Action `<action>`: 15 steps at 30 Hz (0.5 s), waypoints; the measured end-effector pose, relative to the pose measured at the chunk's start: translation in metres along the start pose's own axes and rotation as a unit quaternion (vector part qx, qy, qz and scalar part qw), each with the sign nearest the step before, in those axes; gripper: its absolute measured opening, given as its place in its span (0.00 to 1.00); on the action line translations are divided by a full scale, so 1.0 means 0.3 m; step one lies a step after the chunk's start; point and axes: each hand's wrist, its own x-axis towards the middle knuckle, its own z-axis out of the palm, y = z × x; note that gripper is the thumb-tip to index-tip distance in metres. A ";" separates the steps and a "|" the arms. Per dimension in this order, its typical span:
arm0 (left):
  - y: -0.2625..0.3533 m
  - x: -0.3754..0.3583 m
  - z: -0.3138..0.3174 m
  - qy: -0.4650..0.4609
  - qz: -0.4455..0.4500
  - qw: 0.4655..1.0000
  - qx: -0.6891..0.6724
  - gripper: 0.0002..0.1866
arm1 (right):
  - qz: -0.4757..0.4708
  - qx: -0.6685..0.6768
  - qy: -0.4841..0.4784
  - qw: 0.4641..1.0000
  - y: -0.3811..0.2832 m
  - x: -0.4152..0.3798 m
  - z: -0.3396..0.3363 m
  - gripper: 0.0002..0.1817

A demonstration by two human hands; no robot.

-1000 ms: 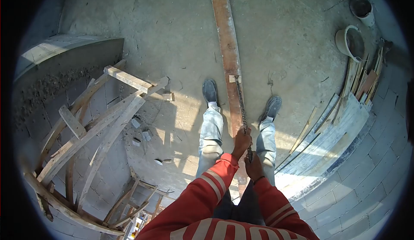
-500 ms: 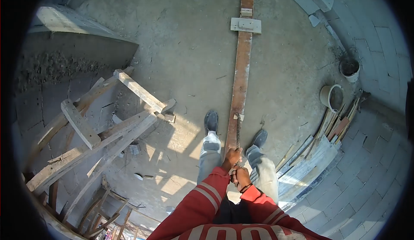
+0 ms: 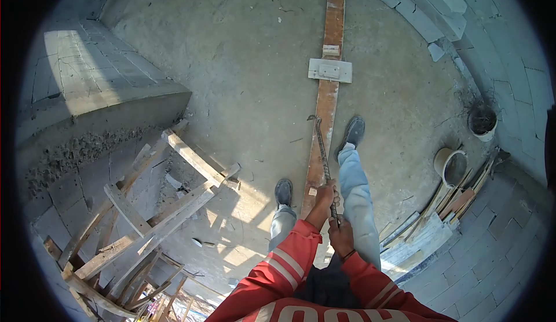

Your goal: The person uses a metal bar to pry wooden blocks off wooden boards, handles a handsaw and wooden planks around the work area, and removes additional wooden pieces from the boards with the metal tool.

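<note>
A crowbar of ribbed steel bar (image 3: 322, 151) with a hooked end points forward, away from my body. My left hand (image 3: 325, 197) is wrapped round its lower-middle part. Close behind, my right hand (image 3: 341, 236) grips the near end. Under the bar, a long brown plank (image 3: 328, 103) runs along the floor between my feet. The hook overlaps the plank's left edge in this view. A small wood block (image 3: 313, 191) sits on the plank beside my left hand. Farther up, a pale crosspiece (image 3: 345, 70) lies across the plank, with a smaller wood block (image 3: 331, 50) just beyond.
On the left stands a wooden trestle frame (image 3: 194, 158) beside a low block wall (image 3: 92, 96). To the right are two buckets (image 3: 443, 163), a bundle of wood strips (image 3: 457, 197) and a pale board (image 3: 420, 244) along the block wall. Grey blocks (image 3: 414, 18) lie at upper right.
The crowbar's hook has moved forward from the small wood block, and both hands moved forward with it. My right foot has stepped ahead. The camera view has shifted forward.
</note>
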 end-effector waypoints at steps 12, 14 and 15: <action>0.567 -0.297 1.120 -0.170 0.387 0.900 0.108 0.19 | -0.229 0.178 0.086 0.953 -0.594 0.552 -0.672 0.26; 0.620 -0.291 1.124 -0.181 0.427 0.876 0.132 0.18 | -0.257 0.232 0.055 0.937 -0.640 0.599 -0.658 0.26; 0.642 -0.268 1.105 -0.164 0.421 0.884 0.124 0.18 | -0.254 0.234 0.054 0.937 -0.644 0.619 -0.627 0.26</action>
